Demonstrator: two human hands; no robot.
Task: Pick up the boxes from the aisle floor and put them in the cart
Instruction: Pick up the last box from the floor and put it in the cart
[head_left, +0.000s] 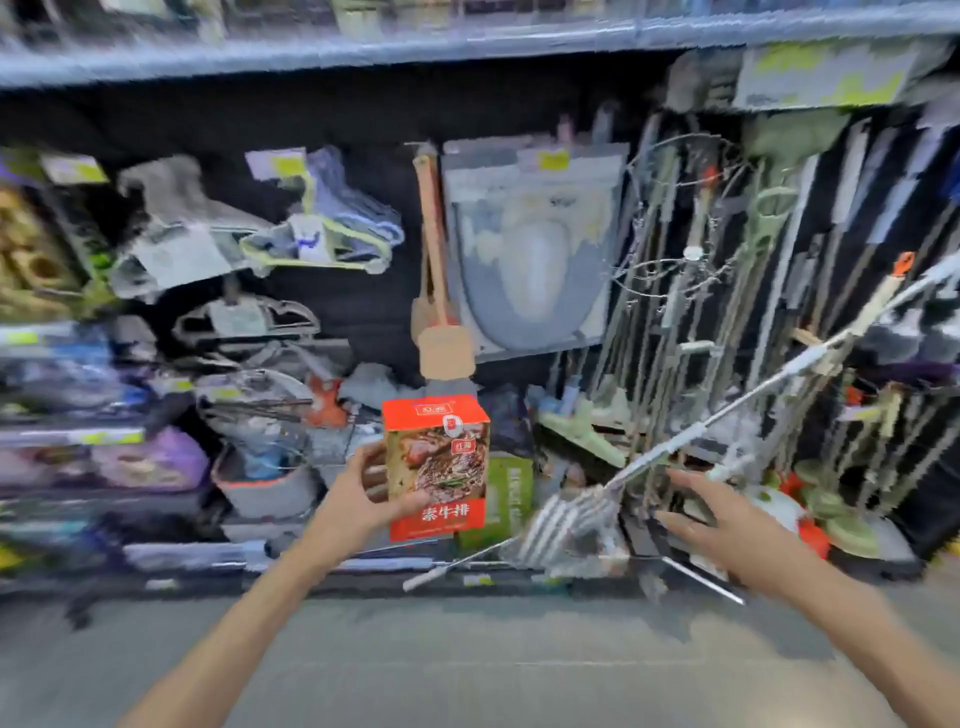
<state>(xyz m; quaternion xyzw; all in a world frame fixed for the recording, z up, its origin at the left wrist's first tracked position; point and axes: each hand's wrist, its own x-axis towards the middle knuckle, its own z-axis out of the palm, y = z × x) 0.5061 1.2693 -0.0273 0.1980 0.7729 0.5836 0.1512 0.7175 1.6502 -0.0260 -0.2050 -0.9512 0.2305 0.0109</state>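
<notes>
My left hand (358, 499) grips a red box (439, 462) with a steak picture on its front and holds it upright at mid-height before the shelves. A green box (506, 501) shows just behind and to the right of the red one. My right hand (727, 525) is spread open to the right, fingers apart, holding nothing. A metal bar and wire grid, which look like the cart's edge (566, 519), sit between my two hands. The view is heavily blurred.
Store shelving fills the background with hangers (311, 244), a wooden brush (444, 343), a toilet seat pack (535, 249) and several mop poles (753, 291). Grey aisle floor (467, 665) lies below my forearms.
</notes>
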